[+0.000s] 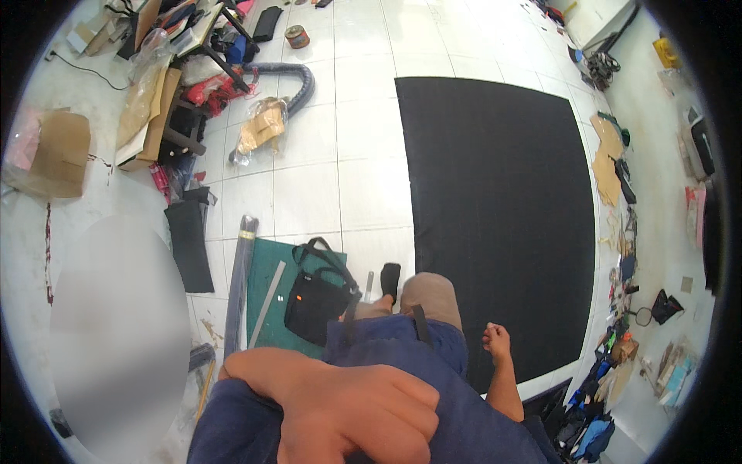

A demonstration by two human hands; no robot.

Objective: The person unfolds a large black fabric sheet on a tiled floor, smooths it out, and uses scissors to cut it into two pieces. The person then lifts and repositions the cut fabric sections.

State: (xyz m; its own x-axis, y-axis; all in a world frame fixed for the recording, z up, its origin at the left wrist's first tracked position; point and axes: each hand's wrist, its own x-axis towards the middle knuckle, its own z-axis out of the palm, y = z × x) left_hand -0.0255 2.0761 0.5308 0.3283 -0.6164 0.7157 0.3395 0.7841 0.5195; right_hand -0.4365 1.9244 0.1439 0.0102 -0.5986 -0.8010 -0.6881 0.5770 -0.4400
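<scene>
While the right hand (496, 340) shows curled against the black sheet (498, 201), the left hand (359, 414) curls before the navy shirt (479, 425).
Black bag (318, 308) on green mat (277, 338), contents hidden; clear plastic bag (261, 133) holding brown, cardboard-like material. Both palms are hidden; whether either hand holds anything cannot be told. Sheet: matte, near-rectangular, flat on white tiles (305, 189) right of the legs (430, 298), near end partly covered.

Two hands (359, 414) (496, 340), one large black sheet (502, 209), one green cutting mat (277, 331) and one black shoulder bag (318, 308) are showing.
</scene>
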